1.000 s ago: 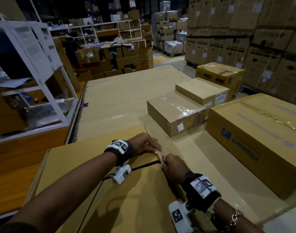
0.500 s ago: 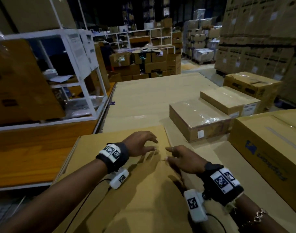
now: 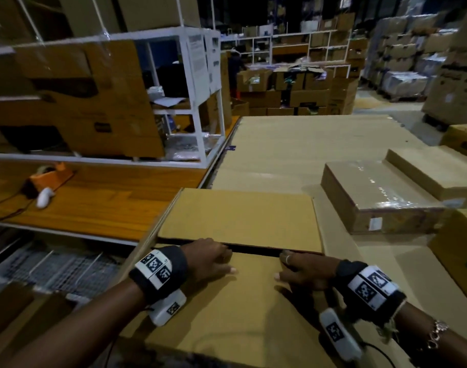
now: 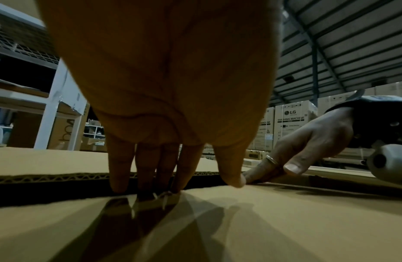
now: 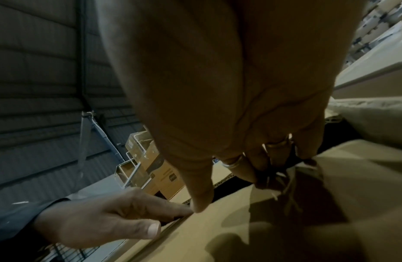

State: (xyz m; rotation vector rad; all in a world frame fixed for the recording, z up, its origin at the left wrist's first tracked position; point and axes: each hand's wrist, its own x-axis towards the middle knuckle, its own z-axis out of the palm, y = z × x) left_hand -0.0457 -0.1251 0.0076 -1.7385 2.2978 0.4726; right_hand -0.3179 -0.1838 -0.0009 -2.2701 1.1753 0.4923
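Low in the frame, your left hand (image 3: 208, 258) and right hand (image 3: 304, 274) curl their grip over the edge of the brown corrugated cardboard flap (image 3: 240, 301), thumbs on top.

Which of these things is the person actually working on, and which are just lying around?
In hand: near carton flap, far carton flap, left hand, right hand.
Lying about: orange tape dispenser, wrapped box, white rack.

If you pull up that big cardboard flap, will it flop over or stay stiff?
Probably fairly stiff: the far flap shows wavy corrugated layers at its cut edge. Likely light for its size, being one thin sheet. Being wide, the near flap might bow a little, though the left hand and right hand grip it apart.
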